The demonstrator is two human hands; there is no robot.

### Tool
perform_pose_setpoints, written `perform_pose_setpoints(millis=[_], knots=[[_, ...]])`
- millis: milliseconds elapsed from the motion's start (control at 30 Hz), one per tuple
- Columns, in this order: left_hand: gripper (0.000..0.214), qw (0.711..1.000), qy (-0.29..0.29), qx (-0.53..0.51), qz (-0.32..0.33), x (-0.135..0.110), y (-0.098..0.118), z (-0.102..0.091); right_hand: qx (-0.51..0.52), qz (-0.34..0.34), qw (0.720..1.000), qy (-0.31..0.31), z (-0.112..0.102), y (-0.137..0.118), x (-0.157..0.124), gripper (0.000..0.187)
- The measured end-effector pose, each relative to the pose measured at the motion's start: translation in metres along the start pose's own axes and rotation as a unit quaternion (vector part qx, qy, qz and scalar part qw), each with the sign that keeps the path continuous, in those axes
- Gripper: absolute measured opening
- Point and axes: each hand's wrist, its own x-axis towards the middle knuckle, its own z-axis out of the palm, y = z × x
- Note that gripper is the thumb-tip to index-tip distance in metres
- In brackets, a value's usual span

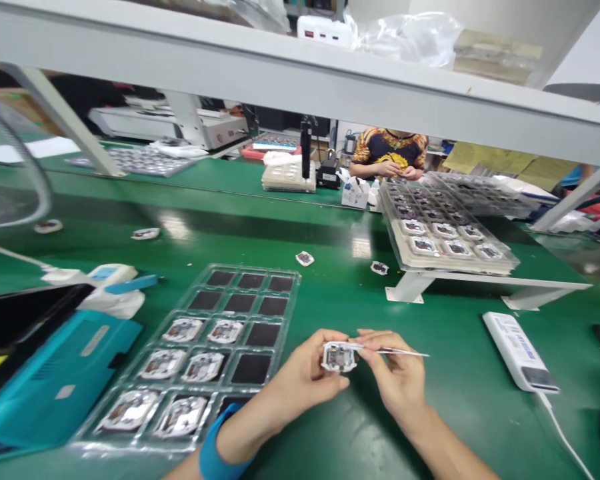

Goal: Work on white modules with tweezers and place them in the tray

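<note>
On our green tabletop (445,413), just right of the tray (250,269), our left hand (305,373) grasps a white module (339,357) while our right hand (395,380) pinches tweezers (397,351), their end at the module's edge; both grips are clenched.

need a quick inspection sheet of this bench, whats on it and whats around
surface: green bench top, glossy, under a grey shelf
work items: small white part with tweezers at it
clutter: clear tray holding similar parts and black pads; loose parts on the bench; teal case at left
hands: left hand, wearing a blue wristband, holds the part; right hand holds the tweezers
cables: white cable runs from a white power strip
surroundings: stacked trays on a rack; a co-worker's hands across the bench
</note>
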Motion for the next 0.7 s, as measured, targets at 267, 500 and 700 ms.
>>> perform_pose_setpoints(millis=[267,500,700], knots=[[0.031,0.997,0.021,0.065,0.046,0.003,-0.012,-0.004,-0.044,-0.051,0.998,-0.017,-0.007,0.008,-0.005,0.023],[0.030,0.977,0.026,0.208,0.043,-0.003,-0.007,-0.008,-0.044,-0.089,0.995,-0.030,-0.012,0.002,-0.007,0.029],[0.029,0.877,0.053,0.460,0.126,0.015,0.024,-0.035,-0.069,-0.100,0.990,-0.066,-0.011,0.000,-0.008,0.028]])
